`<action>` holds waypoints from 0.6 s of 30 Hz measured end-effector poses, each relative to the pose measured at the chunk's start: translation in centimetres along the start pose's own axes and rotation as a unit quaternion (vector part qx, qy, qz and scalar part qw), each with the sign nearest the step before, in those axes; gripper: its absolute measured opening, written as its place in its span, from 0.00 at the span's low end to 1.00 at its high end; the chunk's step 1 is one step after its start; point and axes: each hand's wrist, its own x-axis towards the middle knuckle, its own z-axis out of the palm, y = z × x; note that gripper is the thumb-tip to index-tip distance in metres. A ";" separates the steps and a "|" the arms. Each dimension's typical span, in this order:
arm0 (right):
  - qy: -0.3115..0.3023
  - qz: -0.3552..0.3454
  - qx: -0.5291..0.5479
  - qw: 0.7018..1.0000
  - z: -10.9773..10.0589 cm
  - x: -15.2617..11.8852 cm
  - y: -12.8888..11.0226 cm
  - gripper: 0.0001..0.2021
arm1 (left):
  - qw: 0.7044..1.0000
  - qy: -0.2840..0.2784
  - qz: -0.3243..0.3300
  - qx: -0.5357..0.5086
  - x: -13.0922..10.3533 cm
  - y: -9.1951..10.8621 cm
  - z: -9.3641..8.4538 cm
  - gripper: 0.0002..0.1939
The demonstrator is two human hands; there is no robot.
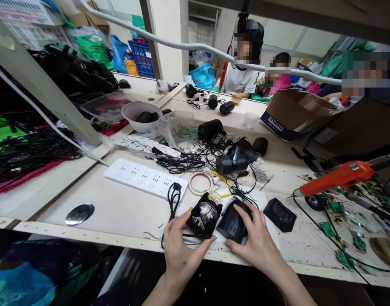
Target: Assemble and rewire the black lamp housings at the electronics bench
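Note:
My left hand (179, 244) is closed around an open black housing (204, 216), with coloured wires and a pale round part showing inside. In my right hand (260, 236) is a black rounded plastic shell (230, 227) with small slots, tilted on the bench beside the housing. Thumb and fingers grip the shell from both sides. The two parts are close together; whether they touch is hard to see. A black plug cord (173, 199) runs down behind my left hand. To the right of the shell lies a separate black angular piece (280, 213).
A white power strip (140, 175) and a tape roll (191, 183) lie beyond my hands. An orange electric screwdriver (338, 177) hangs at right above green circuit boards (329, 229). Black housings and wires (210, 128) are heaped mid-bench. People (246, 78) sit opposite.

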 end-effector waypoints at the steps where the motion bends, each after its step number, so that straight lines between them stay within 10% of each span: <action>1: 0.003 -0.005 0.004 1.000 -0.1 0.0 0.1 0.41 | 1.000 -0.002 0.000 0.000 0.0 0.1 0.0 0.33; 18: 0.097 0.048 0.106 0.988 -0.9 0.5 -1.6 0.37 | 0.998 -0.044 -0.018 -0.045 -1.0 0.5 0.0 0.34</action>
